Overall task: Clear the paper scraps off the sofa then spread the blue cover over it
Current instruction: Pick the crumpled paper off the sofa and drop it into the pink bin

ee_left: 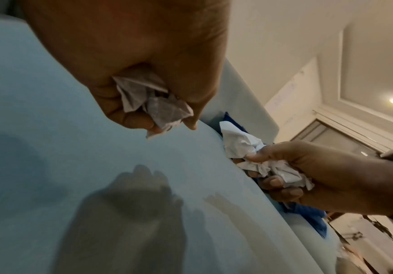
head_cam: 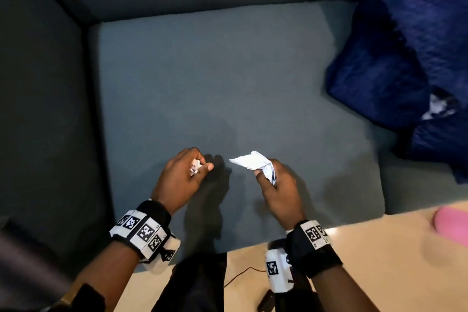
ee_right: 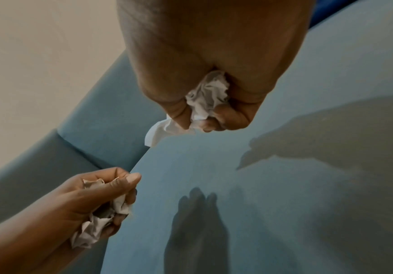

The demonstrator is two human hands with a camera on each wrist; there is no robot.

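Meanwhile, both hands over the front part of the grey-blue sofa seat cushion (head_cam: 215,78), near each other but apart. Left hand (head_cam: 181,175) with fingers and thumb curled round a small crumpled paper scrap (head_cam: 195,166), most of it buried in the fist, a wrinkled corner poking out below the fingertips in the left wrist view. Right hand (head_cam: 277,185) likewise closed round a larger crumpled paper scrap (head_cam: 253,161), a flat white corner sticking out toward the left hand. Shadows of both hands on the cushion beneath. Blue cover (head_cam: 395,53) bunched in a heap at the right end of the sofa, against the backrest, something white (head_cam: 436,105) tucked in its folds, too blurred to identify. Pale floor at the near edge.
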